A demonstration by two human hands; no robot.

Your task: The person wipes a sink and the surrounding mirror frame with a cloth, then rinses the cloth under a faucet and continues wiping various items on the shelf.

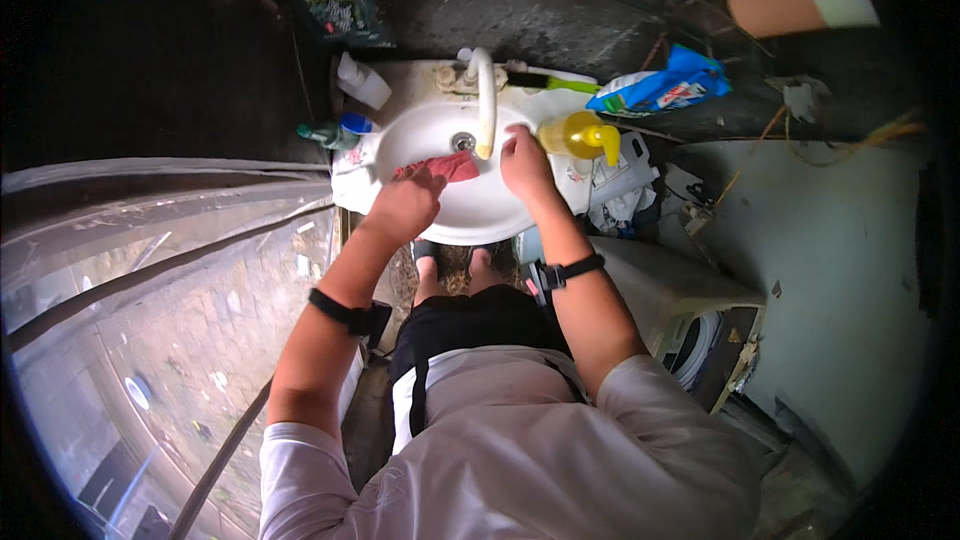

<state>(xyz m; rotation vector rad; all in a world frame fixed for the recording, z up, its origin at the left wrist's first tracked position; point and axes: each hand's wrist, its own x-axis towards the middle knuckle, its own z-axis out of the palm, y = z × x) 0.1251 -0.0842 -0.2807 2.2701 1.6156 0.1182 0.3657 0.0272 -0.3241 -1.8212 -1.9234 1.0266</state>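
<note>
My left hand (409, 202) grips a wet-looking red cloth (456, 166) over the left side of a white washbasin (480, 229). The cloth's free end hangs toward the middle of the bowl, just below the metal drain (463, 142). On the other side, my right hand (525, 165) is over the bowl's right edge with its fingers curled. Whether anything is in those fingers is hidden. A white curved faucet spout (486, 105) reaches over the bowl between both hands. Close to the right hand stands a yellow pump bottle (574, 135).
A blue plastic packet (660, 82) and a green-handled brush (555, 82) lie along the back right. On the left rim are a white bottle (364, 82), a green bottle (328, 136) and a blue-lidded container (355, 123). A front-loading machine (675, 292) stands at lower right.
</note>
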